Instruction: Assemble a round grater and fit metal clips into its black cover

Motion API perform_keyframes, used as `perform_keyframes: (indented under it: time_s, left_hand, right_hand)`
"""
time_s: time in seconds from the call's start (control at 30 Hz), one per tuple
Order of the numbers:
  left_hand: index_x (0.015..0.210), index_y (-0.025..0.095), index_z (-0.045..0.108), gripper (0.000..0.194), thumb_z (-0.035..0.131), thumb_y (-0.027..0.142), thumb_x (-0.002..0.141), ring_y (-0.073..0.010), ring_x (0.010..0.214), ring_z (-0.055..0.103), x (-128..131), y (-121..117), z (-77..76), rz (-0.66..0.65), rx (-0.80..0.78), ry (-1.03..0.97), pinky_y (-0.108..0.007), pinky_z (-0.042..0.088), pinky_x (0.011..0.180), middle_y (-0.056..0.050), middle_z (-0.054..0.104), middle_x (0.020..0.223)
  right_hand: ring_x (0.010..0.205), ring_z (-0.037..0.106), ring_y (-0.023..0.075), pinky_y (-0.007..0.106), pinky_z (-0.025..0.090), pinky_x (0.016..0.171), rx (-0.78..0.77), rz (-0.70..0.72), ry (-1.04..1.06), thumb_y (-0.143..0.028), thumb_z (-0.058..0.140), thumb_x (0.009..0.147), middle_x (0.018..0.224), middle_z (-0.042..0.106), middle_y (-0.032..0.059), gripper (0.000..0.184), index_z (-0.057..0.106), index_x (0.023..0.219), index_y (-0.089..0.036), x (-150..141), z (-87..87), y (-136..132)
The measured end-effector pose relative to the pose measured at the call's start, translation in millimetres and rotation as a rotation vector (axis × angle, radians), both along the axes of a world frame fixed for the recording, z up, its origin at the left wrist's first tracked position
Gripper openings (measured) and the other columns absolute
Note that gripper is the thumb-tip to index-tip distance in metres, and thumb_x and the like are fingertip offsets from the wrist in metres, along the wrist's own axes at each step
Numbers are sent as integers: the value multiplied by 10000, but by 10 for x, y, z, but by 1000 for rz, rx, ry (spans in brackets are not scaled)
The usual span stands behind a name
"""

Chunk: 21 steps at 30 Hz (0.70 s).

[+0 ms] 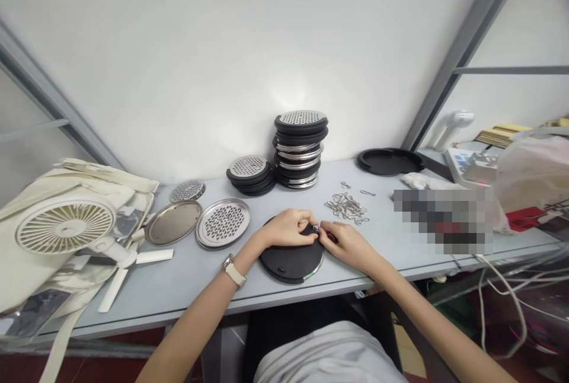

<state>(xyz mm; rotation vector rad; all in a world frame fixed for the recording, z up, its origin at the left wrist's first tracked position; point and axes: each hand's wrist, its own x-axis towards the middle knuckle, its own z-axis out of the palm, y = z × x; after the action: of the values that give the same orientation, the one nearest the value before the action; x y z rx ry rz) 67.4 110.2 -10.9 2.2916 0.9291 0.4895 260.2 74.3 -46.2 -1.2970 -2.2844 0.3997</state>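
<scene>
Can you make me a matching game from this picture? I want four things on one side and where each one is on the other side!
Things:
1. Black disc
2. Pile of small metal rings
3. White fan
4. Tall stack of discs

Places:
A. On the cream cloth bag
B. By the white wall
C. Under the left hand and right hand
D. On the table, right of the hands

Pairs: 1-C, 2-D, 3-A, 4-B

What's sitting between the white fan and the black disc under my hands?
In the head view, two round steel pieces lie there: a plain steel dish nearer the white fan, and a perforated steel disc nearer the black disc.
</scene>
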Motion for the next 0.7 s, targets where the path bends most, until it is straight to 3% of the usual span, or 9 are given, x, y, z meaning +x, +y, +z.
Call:
perform_keyframes:
  time_s: [0.23, 0.7]
  left_hand:
    - [880, 160, 587, 202, 602, 292, 727, -56, 487, 315, 5, 0, 9, -2, -10, 7, -184, 272, 495, 96, 361, 509]
    - [886, 152, 601, 207, 591, 275, 721, -55, 493, 315, -2, 10, 3, -13, -19, -5, -182, 275, 502, 97, 358, 507]
  right_hand:
    - [511, 443, 114, 218, 277, 528, 1, 8, 5, -218, 411, 880, 580, 486, -37, 168, 432, 714, -207, 4, -19, 2]
    - [533, 480, 138, 252, 275, 554, 35, -10, -130, -259, 361, 921, 564, 559, 27, 359, 550, 627, -177, -7, 26, 3]
